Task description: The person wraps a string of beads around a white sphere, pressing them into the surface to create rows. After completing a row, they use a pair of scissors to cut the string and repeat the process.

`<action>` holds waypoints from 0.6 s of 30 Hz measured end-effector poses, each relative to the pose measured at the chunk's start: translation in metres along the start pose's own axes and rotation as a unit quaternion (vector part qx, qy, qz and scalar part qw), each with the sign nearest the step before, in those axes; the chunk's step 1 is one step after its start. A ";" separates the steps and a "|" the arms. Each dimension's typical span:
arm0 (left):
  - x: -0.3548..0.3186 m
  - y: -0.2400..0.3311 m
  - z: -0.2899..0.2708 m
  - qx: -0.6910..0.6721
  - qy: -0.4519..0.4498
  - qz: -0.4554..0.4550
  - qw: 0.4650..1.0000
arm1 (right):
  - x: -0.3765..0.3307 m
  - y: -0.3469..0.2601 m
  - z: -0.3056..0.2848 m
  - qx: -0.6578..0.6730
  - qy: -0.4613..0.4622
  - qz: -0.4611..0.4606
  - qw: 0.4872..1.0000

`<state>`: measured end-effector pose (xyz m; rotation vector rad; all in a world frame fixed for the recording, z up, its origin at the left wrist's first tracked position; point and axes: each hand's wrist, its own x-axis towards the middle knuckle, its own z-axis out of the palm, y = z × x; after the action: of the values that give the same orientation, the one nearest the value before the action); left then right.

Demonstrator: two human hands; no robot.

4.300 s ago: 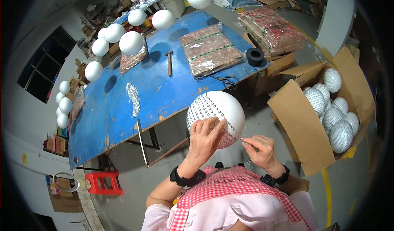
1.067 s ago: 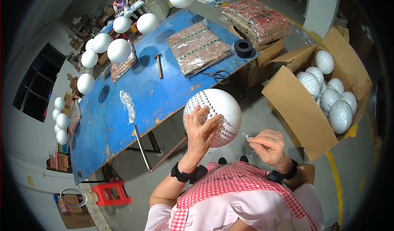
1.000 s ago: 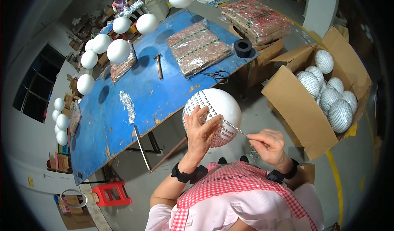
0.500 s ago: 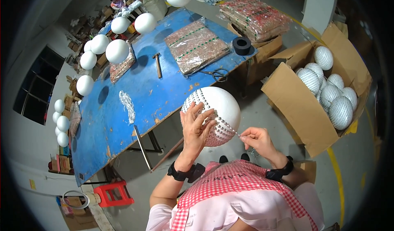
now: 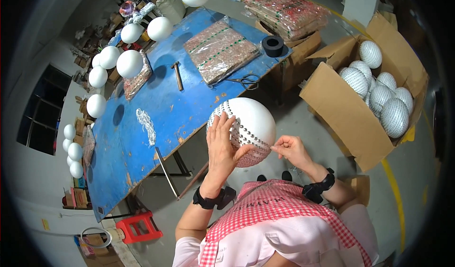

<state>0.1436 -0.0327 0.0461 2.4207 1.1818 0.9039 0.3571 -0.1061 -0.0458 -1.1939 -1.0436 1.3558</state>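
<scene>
A large white ball (image 5: 258,115) stands in front of me, beyond the table's near edge. Rows of silver beads (image 5: 249,135) run round its left and lower parts. Against its left side lies my left hand (image 5: 221,146), fingers stretched along the beaded surface and thumb spread out over the rows. My right hand (image 5: 293,151) is at the ball's lower right, thumb and forefinger pinched on the end of the bead string, close to the surface. The pinched end is small and partly covered by the fingertips. What supports the ball from below is hidden.
On the blue table (image 5: 166,110) lie a hammer (image 5: 177,76), scissors (image 5: 248,81), black tape (image 5: 273,46), a wrapped bundle (image 5: 220,51) and a silver strand heap (image 5: 146,125). Several white balls (image 5: 130,64) stand along its far side. A cardboard box (image 5: 348,117) holds beaded balls. A red stool (image 5: 139,227) stands lower left.
My left hand's fingers have straightened and lie flatter on the ball. The right hand has moved up slightly, closer to the ball's side. The whole view has shifted a little.
</scene>
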 end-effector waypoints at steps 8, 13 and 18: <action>-0.002 -0.001 -0.001 0.018 -0.002 0.013 1.000 | -0.011 -0.014 -0.006 0.057 -0.012 0.027 0.998; -0.002 0.013 0.000 0.055 -0.047 0.036 0.997 | -0.010 0.005 -0.002 0.051 0.007 -0.045 0.998; 0.000 0.012 0.005 0.112 -0.054 0.027 0.992 | -0.018 -0.005 0.000 -0.214 0.099 -0.221 0.946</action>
<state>0.1541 -0.0403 0.0489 2.6529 1.2412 0.6771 0.3578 -0.1229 -0.0387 -1.2760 -1.4009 0.6633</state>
